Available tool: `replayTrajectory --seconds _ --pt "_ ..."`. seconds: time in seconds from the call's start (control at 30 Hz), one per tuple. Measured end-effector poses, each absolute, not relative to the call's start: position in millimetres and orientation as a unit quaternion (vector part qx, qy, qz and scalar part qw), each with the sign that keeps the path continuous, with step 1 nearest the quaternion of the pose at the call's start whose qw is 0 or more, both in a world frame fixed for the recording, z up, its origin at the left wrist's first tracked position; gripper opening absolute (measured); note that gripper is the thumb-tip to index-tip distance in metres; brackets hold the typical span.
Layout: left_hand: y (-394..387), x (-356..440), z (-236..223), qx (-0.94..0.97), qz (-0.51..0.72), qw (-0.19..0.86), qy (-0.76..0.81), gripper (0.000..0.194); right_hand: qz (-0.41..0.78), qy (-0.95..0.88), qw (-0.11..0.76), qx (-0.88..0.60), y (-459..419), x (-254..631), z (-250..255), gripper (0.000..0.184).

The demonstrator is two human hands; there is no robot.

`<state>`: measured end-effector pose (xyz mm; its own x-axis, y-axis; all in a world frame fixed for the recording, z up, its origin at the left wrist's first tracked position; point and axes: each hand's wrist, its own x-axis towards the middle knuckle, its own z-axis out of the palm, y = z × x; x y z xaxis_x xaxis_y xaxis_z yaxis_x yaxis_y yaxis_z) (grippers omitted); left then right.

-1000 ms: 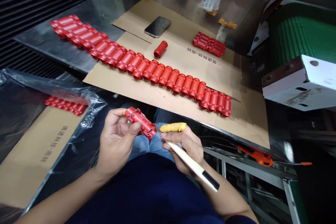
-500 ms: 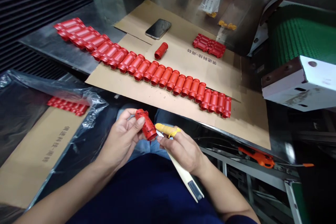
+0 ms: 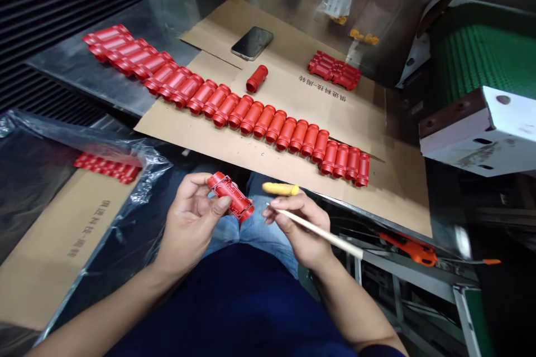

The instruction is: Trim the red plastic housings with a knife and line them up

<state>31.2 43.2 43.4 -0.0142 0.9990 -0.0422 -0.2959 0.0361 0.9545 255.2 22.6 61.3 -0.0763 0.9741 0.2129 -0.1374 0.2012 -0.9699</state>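
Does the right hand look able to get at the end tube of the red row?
Probably yes. The right hand is just below the near edge of the cardboard, and nothing stands between it and the end tube, though it is holding a thin stick.

Red part (image 3: 230, 195): bright glossy red, same as everything else on here
Row of red parts (image 3: 263, 120): that same red, reads like one long striped band
Finger cot (image 3: 280, 189): plain mustard yellow
Stick (image 3: 318, 230): pale cream
Cardboard sheet (image 3: 268, 162): plain tan, dark Chinese print
Conveyor belt (image 3: 477, 56): green, fine ribbed texture
Jeans (image 3: 263, 228): faded blue
Shirt (image 3: 226, 301): dark navy
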Motion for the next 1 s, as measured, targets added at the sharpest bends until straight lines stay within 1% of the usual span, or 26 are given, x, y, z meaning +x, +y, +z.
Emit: replayTrajectory --seconds 0.03,0.1,0.2,0.33,0.5,0.73,0.87,0.93,1.0 --pt "42.7 30.4 42.7 0.410 0.570 0.561 0.440 0.032 0.416 -0.592 0.557 -0.407 19.8 255.5 62.0 0.013" --pt "41.6 29.4 42.1 0.422 0.581 0.530 0.452 0.032 0.302 -0.674 0.538 -0.406 15.3 254.6 63.2 0.023" --pt "40.5 29.8 43.0 0.443 0.594 0.492 0.456 0.034 0.238 -0.731 0.523 -0.369 12.7 251.6 65.0 0.032" --pt "40.2 32.2 45.8 0.459 0.599 0.473 0.455 0.034 0.219 -0.748 0.515 -0.357 14.4 249.9 66.5 0.034" --pt "40.0 31.5 47.8 0.466 0.605 0.462 0.452 0.033 0.206 -0.751 0.514 -0.360 14.9 250.1 67.0 0.032" --pt "39.5 31.1 51.6 0.482 0.603 0.439 0.460 0.032 0.221 -0.746 0.518 -0.356 12.8 249.5 66.9 0.030" --pt "39.9 33.1 51.8 0.486 0.610 0.425 0.459 0.031 0.254 -0.749 0.487 -0.371 14.7 253.5 65.6 0.027" --pt "40.4 33.8 51.6 0.466 0.606 0.446 0.466 0.032 0.226 -0.780 0.459 -0.361 17.3 256.5 66.2 0.027" --pt "41.5 34.6 52.4 0.419 0.588 0.511 0.467 0.031 0.181 -0.820 0.421 -0.341 19.1 259.0 69.0 0.028"
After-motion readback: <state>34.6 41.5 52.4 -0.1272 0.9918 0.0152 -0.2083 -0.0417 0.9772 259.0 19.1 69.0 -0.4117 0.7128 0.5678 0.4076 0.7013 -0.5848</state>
